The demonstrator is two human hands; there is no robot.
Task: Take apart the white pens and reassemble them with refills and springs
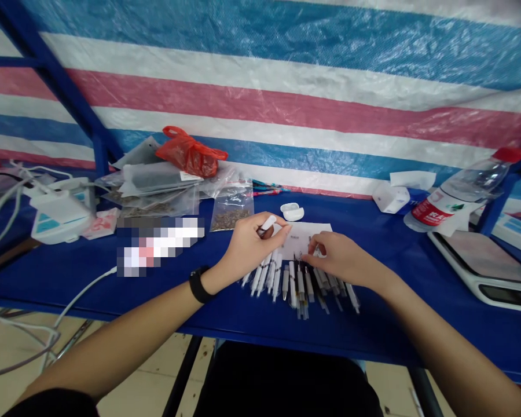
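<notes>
My left hand (252, 243) is closed round a white pen (267, 223), held above a row of several white pens (295, 284) lying side by side on the blue table (91, 278). My right hand (341, 258) rests on the right part of that row, its fingertips pinching at a pen near a white sheet of paper (301, 237). A black band sits on my left wrist.
A small white case (292, 212) lies behind the paper. Clear bags (165, 185) and a red plastic bag (191, 153) are piled at the back left, beside a white charger with cables (61, 217). A water bottle (464, 194) and a scale (486, 260) stand at the right.
</notes>
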